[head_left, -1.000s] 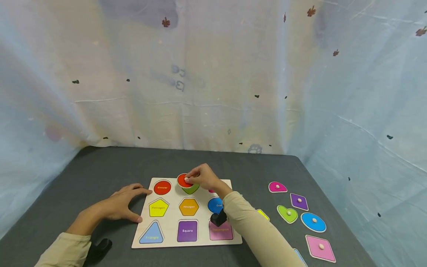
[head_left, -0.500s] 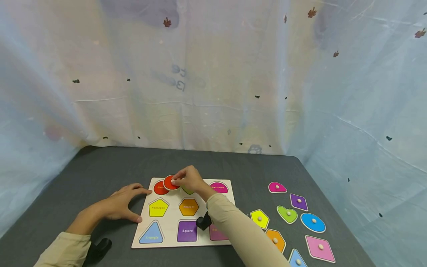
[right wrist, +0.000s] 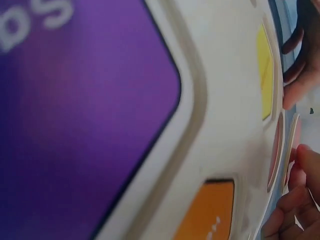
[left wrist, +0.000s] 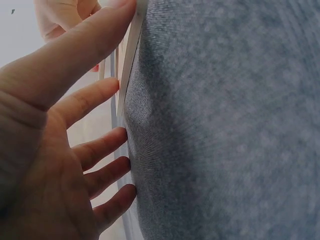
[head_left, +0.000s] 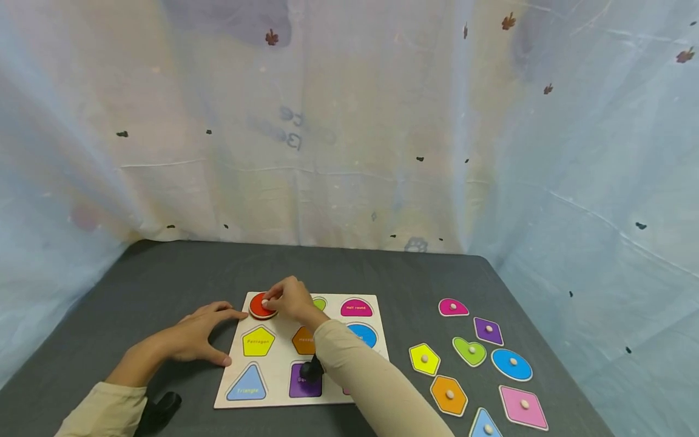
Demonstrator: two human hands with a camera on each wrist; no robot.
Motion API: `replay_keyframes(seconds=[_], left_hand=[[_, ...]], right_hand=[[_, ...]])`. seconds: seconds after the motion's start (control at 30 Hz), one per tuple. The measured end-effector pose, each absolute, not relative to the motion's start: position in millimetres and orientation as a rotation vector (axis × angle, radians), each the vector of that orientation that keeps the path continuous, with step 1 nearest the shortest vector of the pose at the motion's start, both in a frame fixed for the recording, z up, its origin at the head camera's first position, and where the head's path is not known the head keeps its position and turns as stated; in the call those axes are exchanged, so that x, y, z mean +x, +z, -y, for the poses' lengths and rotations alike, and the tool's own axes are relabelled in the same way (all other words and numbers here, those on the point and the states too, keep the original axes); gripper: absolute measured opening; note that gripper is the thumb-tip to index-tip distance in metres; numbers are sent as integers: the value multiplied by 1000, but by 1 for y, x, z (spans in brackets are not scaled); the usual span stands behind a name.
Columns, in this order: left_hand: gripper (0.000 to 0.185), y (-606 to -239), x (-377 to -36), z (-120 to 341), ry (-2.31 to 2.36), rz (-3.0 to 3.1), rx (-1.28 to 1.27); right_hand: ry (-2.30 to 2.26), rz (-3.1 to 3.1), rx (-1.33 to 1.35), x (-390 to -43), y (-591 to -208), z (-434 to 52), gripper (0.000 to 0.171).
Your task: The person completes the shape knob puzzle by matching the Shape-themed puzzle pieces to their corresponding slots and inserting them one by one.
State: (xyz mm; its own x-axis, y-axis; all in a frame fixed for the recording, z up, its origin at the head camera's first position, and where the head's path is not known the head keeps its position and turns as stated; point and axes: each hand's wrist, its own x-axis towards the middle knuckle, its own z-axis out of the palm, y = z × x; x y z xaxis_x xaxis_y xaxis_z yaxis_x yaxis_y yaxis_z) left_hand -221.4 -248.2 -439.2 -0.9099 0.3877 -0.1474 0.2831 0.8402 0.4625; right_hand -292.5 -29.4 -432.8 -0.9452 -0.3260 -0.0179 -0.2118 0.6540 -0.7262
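A white wooden puzzle board [head_left: 278, 358] with coloured shape recesses lies on the dark table. My right hand [head_left: 286, 299] pinches the small knob of a red circle piece [head_left: 259, 305] and holds it over the board's far left recess. In the right wrist view the red circle piece [right wrist: 292, 150] shows edge-on just above the puzzle board [right wrist: 215, 145]. My left hand [head_left: 199, 332] lies flat on the table with straight fingers touching the board's left edge. The left wrist view shows the same left hand [left wrist: 75, 145] spread beside the board's edge [left wrist: 131, 55].
Several loose shape pieces with knobs lie on the table at the right: pink half round [head_left: 452, 308], purple diamond [head_left: 488, 329], green heart [head_left: 470, 351], blue circle [head_left: 512, 363], yellow pentagon [head_left: 424, 359], orange hexagon [head_left: 449, 395]. A pale curtain [head_left: 349, 121] hangs behind the table [head_left: 164, 273].
My right hand has carried the red circle leftward, from above the green recess to over the far left circle recess, and lowered it. The left hand has stayed put.
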Motion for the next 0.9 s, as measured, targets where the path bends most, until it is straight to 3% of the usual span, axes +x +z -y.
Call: replay_keyframes(seconds=[0.9], left_hand=[[88,-440,-221,248,646,-2778,512]], right_hand=[[-992,-2803,-374,-288,-434,39,6]])
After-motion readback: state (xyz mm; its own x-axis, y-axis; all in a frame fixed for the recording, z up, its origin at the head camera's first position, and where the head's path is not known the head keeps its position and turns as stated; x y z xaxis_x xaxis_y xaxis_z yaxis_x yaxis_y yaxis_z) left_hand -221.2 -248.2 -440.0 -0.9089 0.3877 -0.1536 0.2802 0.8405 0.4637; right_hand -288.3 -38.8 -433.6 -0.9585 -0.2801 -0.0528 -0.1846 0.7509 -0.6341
